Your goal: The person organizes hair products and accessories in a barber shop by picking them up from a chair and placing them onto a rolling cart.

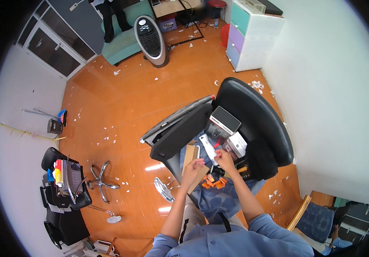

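On the seat of a black chair (pixel 252 112) lies a patterned blue cloth (pixel 216 199) with several things on it. My right hand (pixel 225 161) is at the lower end of a white bottle-shaped object (pixel 207 146); whether the fingers grip it is unclear. My left hand (pixel 192 170) is over an opened brown cardboard box (pixel 189 157), palm partly up, and its hold cannot be made out. Several small orange items (pixel 213 182) lie between my forearms. Behind them stand a dark-topped box (pixel 224 119) and a white box (pixel 236 144). Black cloth (pixel 261 159) lies at the right.
A long black panel (pixel 181 133) leans along the chair's left side. White scraps lie about the orange floor (pixel 123 102). An air cooler (pixel 150 41), a drawer cabinet (pixel 252 38) and a person standing on a green sofa (pixel 123 45) are farther back. Another loaded chair (pixel 83 199) is at left.
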`<state>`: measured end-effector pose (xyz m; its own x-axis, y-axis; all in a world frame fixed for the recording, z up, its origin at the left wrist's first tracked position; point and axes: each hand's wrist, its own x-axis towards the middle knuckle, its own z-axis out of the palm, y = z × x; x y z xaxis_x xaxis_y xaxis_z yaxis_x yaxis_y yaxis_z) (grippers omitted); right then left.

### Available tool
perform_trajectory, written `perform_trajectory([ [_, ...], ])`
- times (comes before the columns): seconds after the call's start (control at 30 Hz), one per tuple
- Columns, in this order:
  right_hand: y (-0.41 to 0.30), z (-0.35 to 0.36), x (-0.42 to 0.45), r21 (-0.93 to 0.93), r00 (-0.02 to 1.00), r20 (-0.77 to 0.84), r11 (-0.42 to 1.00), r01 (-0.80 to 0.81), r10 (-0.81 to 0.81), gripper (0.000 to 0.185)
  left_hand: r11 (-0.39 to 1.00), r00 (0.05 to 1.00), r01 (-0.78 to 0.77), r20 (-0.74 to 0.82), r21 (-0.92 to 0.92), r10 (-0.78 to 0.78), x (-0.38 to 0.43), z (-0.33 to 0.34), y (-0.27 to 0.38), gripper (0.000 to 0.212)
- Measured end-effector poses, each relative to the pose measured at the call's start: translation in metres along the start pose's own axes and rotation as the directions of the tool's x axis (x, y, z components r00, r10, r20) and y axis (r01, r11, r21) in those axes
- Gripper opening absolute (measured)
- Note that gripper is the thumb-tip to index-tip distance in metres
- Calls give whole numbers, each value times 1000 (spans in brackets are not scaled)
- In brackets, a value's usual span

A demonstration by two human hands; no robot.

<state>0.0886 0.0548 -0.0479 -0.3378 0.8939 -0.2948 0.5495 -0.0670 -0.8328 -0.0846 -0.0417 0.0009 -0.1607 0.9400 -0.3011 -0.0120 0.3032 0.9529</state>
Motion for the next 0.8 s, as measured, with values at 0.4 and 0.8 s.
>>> perform_trajectory([
  [0.4, 40, 83, 73, -126, 994, 45, 988, -90, 96, 50, 640, 921, 270, -387, 719, 45, 59, -18, -80, 72],
  [0.8, 28, 134, 64, 340, 993, 21, 933, -118, 118, 76, 687, 935, 246, -355, 684, 19, 40, -33, -93, 67],
])
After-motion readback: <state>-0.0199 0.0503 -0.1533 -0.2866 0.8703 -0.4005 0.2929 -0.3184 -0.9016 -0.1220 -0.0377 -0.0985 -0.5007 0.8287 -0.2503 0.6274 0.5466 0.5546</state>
